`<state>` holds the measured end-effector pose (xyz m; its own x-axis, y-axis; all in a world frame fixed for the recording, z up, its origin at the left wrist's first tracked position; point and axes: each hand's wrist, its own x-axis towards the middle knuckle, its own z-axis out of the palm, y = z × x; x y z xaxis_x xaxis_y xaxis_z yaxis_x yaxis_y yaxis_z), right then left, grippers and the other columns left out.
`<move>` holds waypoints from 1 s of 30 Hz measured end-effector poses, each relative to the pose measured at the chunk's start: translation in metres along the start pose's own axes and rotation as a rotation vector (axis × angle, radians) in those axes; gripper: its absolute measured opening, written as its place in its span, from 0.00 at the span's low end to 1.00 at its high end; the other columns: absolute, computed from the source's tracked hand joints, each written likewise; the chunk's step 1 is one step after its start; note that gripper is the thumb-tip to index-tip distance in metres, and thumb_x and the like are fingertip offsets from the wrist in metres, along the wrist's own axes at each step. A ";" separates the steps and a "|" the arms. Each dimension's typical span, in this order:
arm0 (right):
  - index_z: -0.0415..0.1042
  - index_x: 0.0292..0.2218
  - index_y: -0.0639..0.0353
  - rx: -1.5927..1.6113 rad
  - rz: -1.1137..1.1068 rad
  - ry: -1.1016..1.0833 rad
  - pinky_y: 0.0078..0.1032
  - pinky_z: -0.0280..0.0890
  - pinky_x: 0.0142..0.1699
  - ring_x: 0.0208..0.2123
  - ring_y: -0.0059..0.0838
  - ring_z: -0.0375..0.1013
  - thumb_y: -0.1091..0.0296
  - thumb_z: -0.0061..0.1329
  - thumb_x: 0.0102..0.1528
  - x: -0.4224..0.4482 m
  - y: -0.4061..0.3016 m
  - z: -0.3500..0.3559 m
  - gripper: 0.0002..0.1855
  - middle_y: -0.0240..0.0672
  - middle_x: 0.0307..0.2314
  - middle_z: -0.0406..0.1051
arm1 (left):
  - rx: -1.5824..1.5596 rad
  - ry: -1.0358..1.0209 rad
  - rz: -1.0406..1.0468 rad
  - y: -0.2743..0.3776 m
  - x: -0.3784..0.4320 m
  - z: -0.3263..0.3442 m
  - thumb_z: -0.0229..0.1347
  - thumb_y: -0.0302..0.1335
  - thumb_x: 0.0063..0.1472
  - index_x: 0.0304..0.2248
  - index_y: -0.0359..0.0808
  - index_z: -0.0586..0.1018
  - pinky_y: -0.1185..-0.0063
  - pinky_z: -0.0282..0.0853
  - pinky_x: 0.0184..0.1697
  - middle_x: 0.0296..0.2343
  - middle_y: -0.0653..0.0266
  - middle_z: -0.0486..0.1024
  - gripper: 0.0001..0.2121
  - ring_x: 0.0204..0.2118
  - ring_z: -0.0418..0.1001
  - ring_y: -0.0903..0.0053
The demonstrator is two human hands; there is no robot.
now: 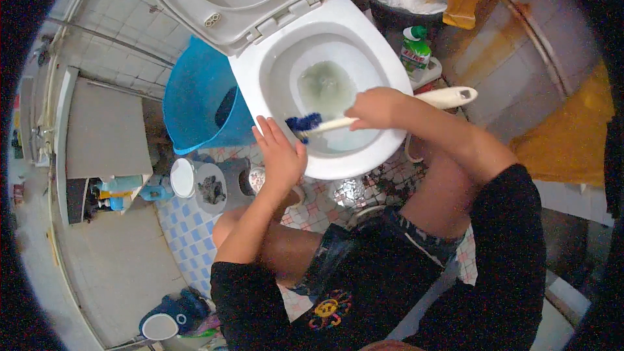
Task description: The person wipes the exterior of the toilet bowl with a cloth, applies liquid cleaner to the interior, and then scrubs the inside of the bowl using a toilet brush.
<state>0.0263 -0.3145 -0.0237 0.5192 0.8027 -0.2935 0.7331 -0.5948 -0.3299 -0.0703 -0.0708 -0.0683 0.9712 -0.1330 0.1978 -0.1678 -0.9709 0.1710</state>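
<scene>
My right hand (379,108) grips the shaft of a white toilet brush (446,98), whose handle end sticks out past the bowl's right side. Its dark blue bristles (303,122) lie against the inner front-left wall of the white toilet bowl (395,53). Flat on the bowl's front-left rim rests my left hand (280,151), fingers extended and holding nothing. Murky greenish water (325,83) fills the bottom of the bowl. The grey seat and lid (234,24) are raised at the back.
Left of the toilet stands a blue plastic tub (195,102) with something dark inside. At the right are a green cleaner bottle (416,53) and a black waste bin (385,17) with crumpled paper. A grey container (212,207) sits on the tiled floor. Yellow cloth (565,146) hangs at right.
</scene>
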 end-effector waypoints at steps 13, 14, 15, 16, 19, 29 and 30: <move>0.73 0.29 0.53 -0.053 -0.047 0.019 0.35 0.65 0.32 0.26 0.40 0.71 0.59 0.50 0.44 0.017 0.006 -0.030 0.11 0.38 0.22 0.71 | 0.024 -0.093 -0.123 0.010 -0.002 -0.006 0.48 0.30 0.49 0.49 0.13 0.46 0.61 0.29 0.58 0.51 0.29 0.36 0.35 0.55 0.32 0.41; 0.73 0.29 0.54 -0.081 -0.037 0.057 0.35 0.65 0.32 0.26 0.41 0.71 0.59 0.50 0.45 0.027 0.004 -0.027 0.11 0.39 0.22 0.71 | 0.009 -0.091 -0.128 0.011 -0.003 -0.006 0.48 0.30 0.49 0.49 0.13 0.46 0.61 0.29 0.58 0.51 0.30 0.36 0.35 0.56 0.32 0.41; 0.73 0.28 0.56 -0.107 -0.019 0.103 0.36 0.66 0.32 0.26 0.41 0.72 0.58 0.49 0.45 0.035 0.004 -0.025 0.12 0.39 0.23 0.71 | -0.003 -0.089 -0.122 0.011 -0.002 -0.008 0.48 0.30 0.49 0.49 0.13 0.46 0.61 0.29 0.58 0.51 0.30 0.36 0.35 0.56 0.32 0.41; 0.73 0.28 0.57 -0.073 0.022 0.152 0.35 0.67 0.32 0.26 0.40 0.72 0.59 0.48 0.46 0.043 0.005 -0.022 0.12 0.40 0.23 0.71 | -0.007 -0.089 -0.119 0.013 -0.003 -0.008 0.48 0.30 0.48 0.49 0.14 0.45 0.61 0.29 0.58 0.52 0.31 0.36 0.35 0.56 0.32 0.42; 0.73 0.28 0.58 -0.047 0.167 0.361 0.35 0.67 0.31 0.26 0.39 0.72 0.61 0.48 0.45 0.067 0.004 0.001 0.11 0.42 0.23 0.71 | 0.007 -0.084 -0.087 0.015 -0.003 -0.009 0.48 0.29 0.48 0.49 0.14 0.46 0.61 0.30 0.58 0.52 0.31 0.36 0.35 0.56 0.33 0.42; 0.71 0.38 0.51 0.114 -0.069 -0.049 0.34 0.64 0.37 0.31 0.40 0.70 0.67 0.52 0.41 -0.002 0.007 -0.010 0.18 0.41 0.27 0.71 | -0.016 -0.027 -0.057 0.005 0.001 -0.002 0.47 0.28 0.49 0.49 0.14 0.47 0.58 0.35 0.56 0.51 0.30 0.35 0.33 0.54 0.31 0.36; 0.71 0.38 0.50 0.148 -0.080 -0.086 0.33 0.64 0.37 0.31 0.40 0.70 0.68 0.52 0.40 -0.018 0.008 -0.014 0.19 0.40 0.27 0.71 | -0.021 -0.033 -0.080 0.006 0.001 -0.004 0.47 0.28 0.49 0.49 0.14 0.47 0.58 0.35 0.56 0.51 0.30 0.36 0.33 0.54 0.31 0.37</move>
<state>0.0294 -0.3332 -0.0083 0.4180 0.8446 -0.3346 0.6943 -0.5345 -0.4819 -0.0714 -0.0759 -0.0636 0.9866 -0.0624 0.1509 -0.0929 -0.9744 0.2047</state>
